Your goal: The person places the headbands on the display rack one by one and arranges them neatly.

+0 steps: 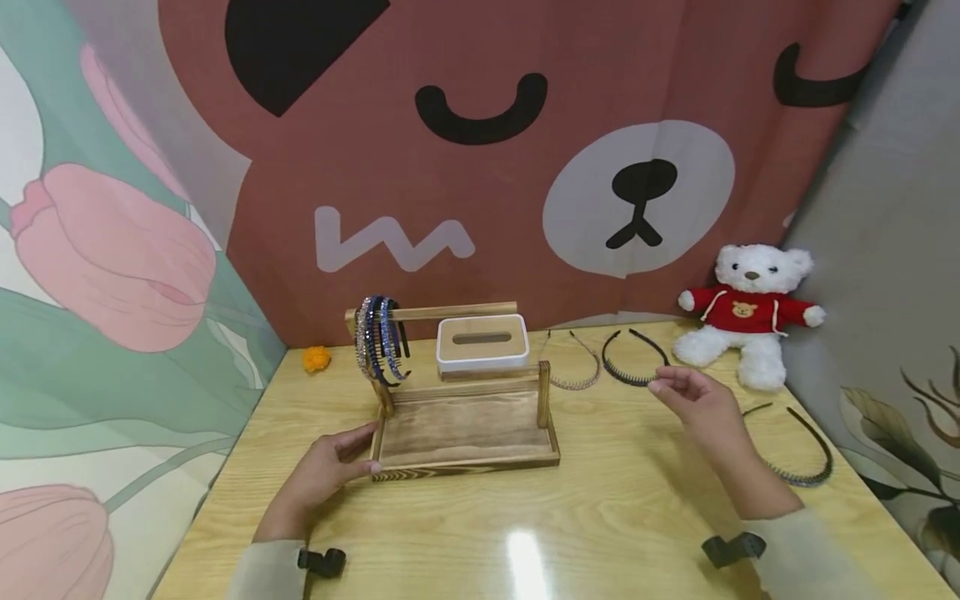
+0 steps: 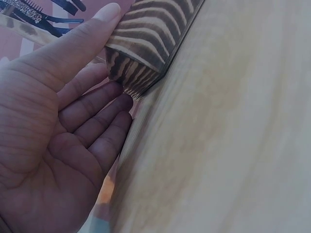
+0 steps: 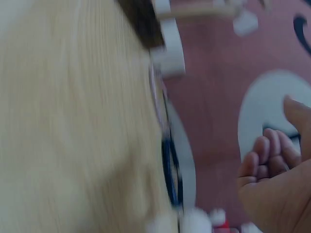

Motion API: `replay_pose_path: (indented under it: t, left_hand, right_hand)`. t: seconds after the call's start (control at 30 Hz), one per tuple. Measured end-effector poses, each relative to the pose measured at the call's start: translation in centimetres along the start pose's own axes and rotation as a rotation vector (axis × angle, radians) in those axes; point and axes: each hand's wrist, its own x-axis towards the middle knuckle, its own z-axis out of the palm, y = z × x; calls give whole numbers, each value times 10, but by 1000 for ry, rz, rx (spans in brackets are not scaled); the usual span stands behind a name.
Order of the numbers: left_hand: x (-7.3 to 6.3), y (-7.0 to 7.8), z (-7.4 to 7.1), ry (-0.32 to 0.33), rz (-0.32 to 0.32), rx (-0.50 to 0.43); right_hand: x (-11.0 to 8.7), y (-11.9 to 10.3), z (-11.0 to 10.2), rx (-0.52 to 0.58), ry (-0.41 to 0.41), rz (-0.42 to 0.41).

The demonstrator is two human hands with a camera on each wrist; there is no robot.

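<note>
A wooden rack [image 1: 465, 427] with a tray base and an upper bar stands mid-table. My left hand [image 1: 336, 460] grips its front left corner, the thumb over the front edge and the fingers against the side; the left wrist view shows the striped wood grain there. Several beaded headbands [image 1: 382, 342] hang at the left end of the bar. In the air over the table's right side, my right hand [image 1: 701, 408] has loosely curled fingers with nothing seen in them. Behind its fingertips lies a black toothed headband [image 1: 626, 379]; a pinkish one [image 1: 577, 385] lies beside that.
Another dark headband [image 1: 810, 479] lies on the right, partly behind my right forearm. A white tissue box [image 1: 482, 354] with a wooden lid sits behind the rack. A white teddy bear [image 1: 750, 312] in red sits back right, and an orange fluffy thing [image 1: 317, 359] lies back left.
</note>
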Motion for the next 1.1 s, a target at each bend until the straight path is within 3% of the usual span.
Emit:
replay_pose_path:
  t: [0.23,0.5,0.7,0.9,1.1]
  left_hand:
    - [-1,-1,-1,-14,15,-8]
    - [0,2,-2,-5,10,-7]
    - [1,2,0,-7,-5,-16]
    - [-1,-1,1,-11,-5,2]
    - [-1,0,-2,-3,13,31]
  right_hand:
    - [12,44,-55,-402,-110,27]
    - [14,55,-85,-660,-291,28]
    - [15,66,-98,-680,-351,45]
    - [15,80,-104,-647,-319,104]
    - [16,85,-93,-643,-322,52]
